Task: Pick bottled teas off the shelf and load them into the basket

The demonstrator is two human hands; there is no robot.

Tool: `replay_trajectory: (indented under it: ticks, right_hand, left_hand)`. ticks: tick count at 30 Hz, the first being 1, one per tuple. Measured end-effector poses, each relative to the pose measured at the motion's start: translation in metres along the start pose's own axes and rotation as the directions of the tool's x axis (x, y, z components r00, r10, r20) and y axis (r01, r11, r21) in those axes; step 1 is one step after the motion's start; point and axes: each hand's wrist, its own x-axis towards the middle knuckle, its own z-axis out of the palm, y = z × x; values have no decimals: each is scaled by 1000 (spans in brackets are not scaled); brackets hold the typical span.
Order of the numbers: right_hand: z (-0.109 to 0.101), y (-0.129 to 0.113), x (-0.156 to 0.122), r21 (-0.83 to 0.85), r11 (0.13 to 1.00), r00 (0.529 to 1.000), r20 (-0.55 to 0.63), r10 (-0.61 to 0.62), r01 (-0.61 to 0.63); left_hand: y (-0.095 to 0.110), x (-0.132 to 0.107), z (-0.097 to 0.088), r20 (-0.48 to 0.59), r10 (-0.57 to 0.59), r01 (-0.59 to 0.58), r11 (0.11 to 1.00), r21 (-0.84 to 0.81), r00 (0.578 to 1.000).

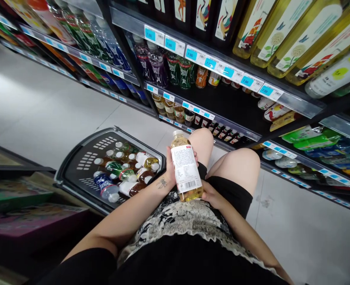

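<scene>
- In the head view, grips a single bottle (186, 168) with both hands, above the lap and in front of the bare knees (203, 142).
- Wraps the left hand (171, 170) around the upper half from the left and behind, with fingertips showing past the far side.
- Clasps the lower right edge near the base with the right hand (211, 194); cannot tell how the fingers hidden behind are set.
- Leans slightly to the left at the top, with the white cap (177, 133) screwed on above the left fingers.
- Shows clear walls and pale yellow contents at the neck and below the label (184, 160), with a brighter yellow patch at the base beside the right fingers.
- Bears a broad white label between the two sets of fingers, packed with rows of dark print too small to read, with a red mark in the upper right corner and a barcode (192, 184) near the lower edge.
- Just left of the left fingers, holds more bottles inside a dark basket (71, 168), among them a blue-labelled bottle (103, 185).
- Beyond the fingers, displays drinks on shelves (234, 93) with blue-and-white price tags (203, 57).
</scene>
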Motion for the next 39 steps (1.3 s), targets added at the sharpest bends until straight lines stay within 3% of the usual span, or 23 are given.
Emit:
replay_trajectory:
  ticks: [4,8,11,18,25,30,39]
  right_hand:
    - [-5,1,10,99,993,997,37,63,-67]
    - [-30,8,16,124,978,977,154,146,-166]
    - [-40,14,15,186,966,976,159,148,-177]
    - [-32,13,14,191,969,983,122,134,-156]
    - [-31,12,14,175,982,997,52,65,-73]
    - [-35,20,15,154,984,995,54,82,-89]
    - [-38,23,14,135,984,992,64,105,-112]
  left_hand:
    - [-1,6,-1,-15,54,-53,996,72,998]
    - [0,17,-3,14,-52,49,987,154,999]
    - [2,21,-3,37,-78,71,982,174,996]
    - [6,17,-1,78,-69,58,990,131,995]
    - [9,18,3,-4,-71,71,992,104,997]
    - [9,17,4,-44,-62,67,992,108,997]
    - [9,18,-1,35,-72,70,996,46,997]
